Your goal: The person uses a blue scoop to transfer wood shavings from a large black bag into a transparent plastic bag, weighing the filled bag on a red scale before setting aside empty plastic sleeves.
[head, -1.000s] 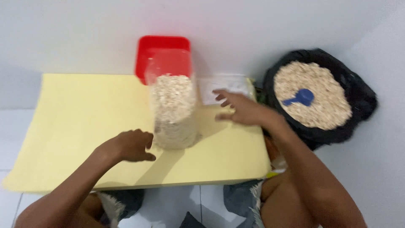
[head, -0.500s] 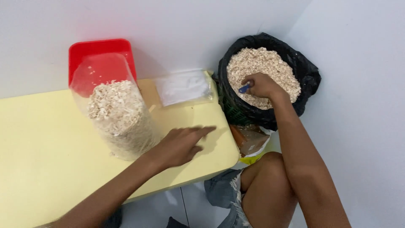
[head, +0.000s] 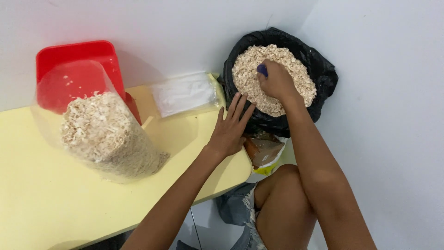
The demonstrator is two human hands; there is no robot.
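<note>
My right hand (head: 276,82) is closed around a blue scoop (head: 262,70), mostly hidden, down in the pale wood shavings (head: 252,74) that fill a black bag (head: 319,69) in the corner. My left hand (head: 230,129) lies flat with fingers spread on the right end of the yellow table (head: 46,203), close to the bag. A clear plastic bag of shavings (head: 104,139) stands open on the table to the left.
A red bin (head: 76,53) stands against the wall behind the clear bag. A flat stack of clear plastic bags (head: 184,94) lies at the table's back right. A brown packet (head: 263,150) sits below the table edge by my knee (head: 286,185). White walls close the corner.
My right hand went from the table to the black bag and took the blue scoop. My left hand slid right across the table toward the bag. The view swung right.
</note>
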